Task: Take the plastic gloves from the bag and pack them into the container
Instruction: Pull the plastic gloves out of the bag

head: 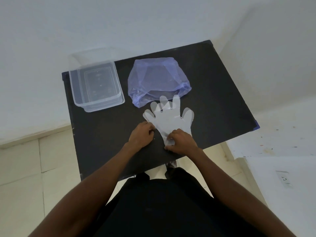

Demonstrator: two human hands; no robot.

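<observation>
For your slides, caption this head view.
Both hands flatten a plastic glove between bag and container.

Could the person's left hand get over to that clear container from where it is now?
Probably yes. The left hand rests at the glove's edge, and only bare black table lies between it and the open container.

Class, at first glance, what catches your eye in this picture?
A clear glove lies spread flat mid-table, both hands at its cuff: left hand, right hand. Behind it sits a crumpled purple bag, with a clear container to its left.
</observation>
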